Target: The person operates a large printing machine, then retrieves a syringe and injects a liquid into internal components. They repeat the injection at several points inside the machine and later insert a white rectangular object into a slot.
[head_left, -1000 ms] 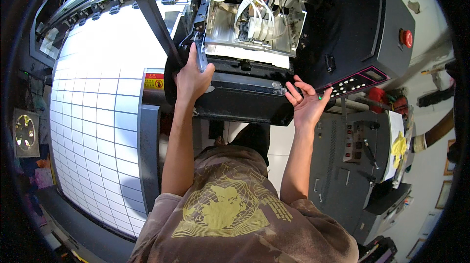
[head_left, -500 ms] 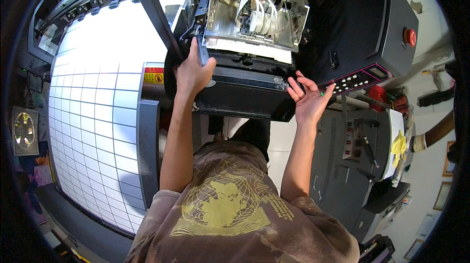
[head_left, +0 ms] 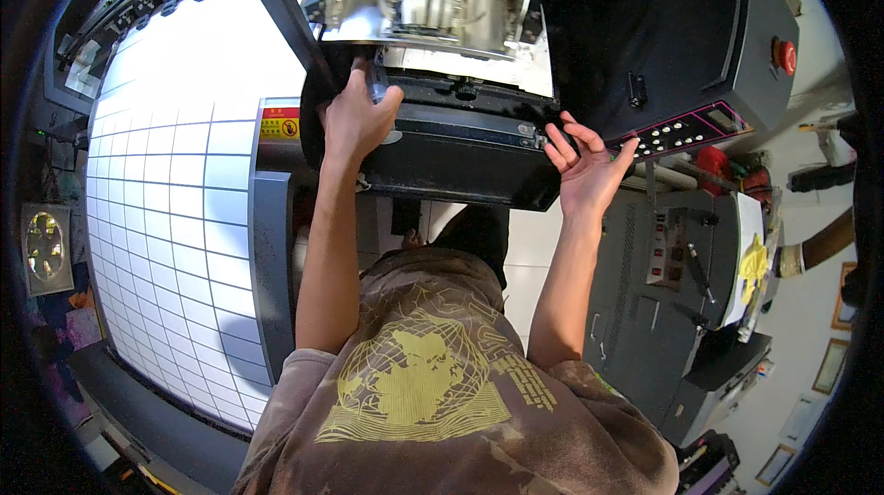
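Note:
In front of me is a wide-format printer with its print carriage [head_left: 424,21] exposed, white cables and tubes running over it and slightly blurred. My left hand [head_left: 357,122] lies at the left end of the black front rail [head_left: 460,127], just below the carriage edge. Its index finger points forward and the thumb is apart, beside a small grey part [head_left: 377,85]; the other fingers are mostly hidden. At the rail's right end my right hand [head_left: 586,173] is held palm up, fingers spread and slightly curled, holding nothing. Its thumb is by the button panel [head_left: 677,136].
A white gridded print surface [head_left: 166,246] stretches along the left. A dark upright arm [head_left: 285,11] stands beside my left hand. The black end housing with a red emergency knob [head_left: 785,57] is at right, a grey cabinet [head_left: 635,283] nearer me.
The print carriage has slid left, its edge now over the grey part by my left hand. Both hands keep nearly the same places on the printer; the whole view has shifted a little.

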`<state>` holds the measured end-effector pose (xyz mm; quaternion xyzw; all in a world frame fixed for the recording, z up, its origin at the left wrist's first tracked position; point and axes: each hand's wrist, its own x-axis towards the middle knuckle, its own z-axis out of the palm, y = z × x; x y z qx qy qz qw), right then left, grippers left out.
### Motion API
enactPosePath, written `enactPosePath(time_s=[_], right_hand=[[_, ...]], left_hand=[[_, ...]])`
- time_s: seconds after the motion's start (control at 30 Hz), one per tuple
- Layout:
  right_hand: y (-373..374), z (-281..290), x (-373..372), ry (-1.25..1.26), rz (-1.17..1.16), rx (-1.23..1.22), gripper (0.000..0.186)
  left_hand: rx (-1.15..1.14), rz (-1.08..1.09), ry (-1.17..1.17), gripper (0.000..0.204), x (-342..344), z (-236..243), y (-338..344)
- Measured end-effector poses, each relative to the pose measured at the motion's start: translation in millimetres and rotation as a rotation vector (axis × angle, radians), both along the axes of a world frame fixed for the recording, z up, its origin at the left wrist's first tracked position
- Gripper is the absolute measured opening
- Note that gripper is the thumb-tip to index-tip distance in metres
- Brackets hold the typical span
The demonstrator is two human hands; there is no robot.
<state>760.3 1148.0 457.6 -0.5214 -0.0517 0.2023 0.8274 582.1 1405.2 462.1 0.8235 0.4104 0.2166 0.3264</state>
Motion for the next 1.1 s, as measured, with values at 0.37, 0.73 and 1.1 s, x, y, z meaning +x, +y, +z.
enactPosePath(time_s=[0.37,0.73,1.1], right_hand=[[0.1,0.1,1.4,0.014,0.014,0.006,0.101],[0.1,0.6,0.8,0.011,0.017,-0.007,0.102],[-3.9,-4.9,5.2,0.024,0.069,0.037,0.102]], left_hand=[[-0.077,0.019,0.079,0.051,-0.5,1.2,2.6],[-0.087,0.015,0.077,0.053,-1.0,0.8,3.4],[-0.08,0.042,0.073,0.048,-0.1,-0.6,1.2]])
